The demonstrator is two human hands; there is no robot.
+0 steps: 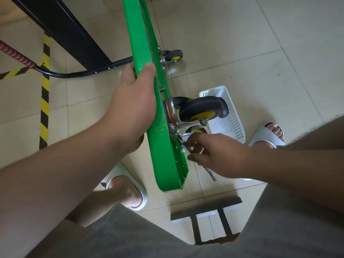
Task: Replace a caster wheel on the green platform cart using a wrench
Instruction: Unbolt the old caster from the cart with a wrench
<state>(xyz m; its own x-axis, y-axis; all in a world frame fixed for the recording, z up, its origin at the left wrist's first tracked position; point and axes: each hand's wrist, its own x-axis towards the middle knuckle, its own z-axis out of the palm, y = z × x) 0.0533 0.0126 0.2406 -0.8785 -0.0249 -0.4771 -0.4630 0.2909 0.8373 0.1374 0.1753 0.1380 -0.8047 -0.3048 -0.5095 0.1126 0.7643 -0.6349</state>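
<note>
— Where is the green platform cart (pixel 141 53) standing?
— It is resting on its edge on the floor (pixel 242 53), underside facing right. The left hand (pixel 134 101) is gripping its upper rim, thumb over the top.
— And the right hand (pixel 214 155)?
— It is closing its fingers round the wrench (pixel 211 173), working at the mounting plate of the caster wheel (pixel 202 108) near the cart's lower end.
— Anything in the white basket (pixel 232 116)?
— It is lying on the floor just behind that caster. A second yellow-hubbed wheel (pixel 195 130) is showing beside its near end; whether it is inside, I cannot tell.
</note>
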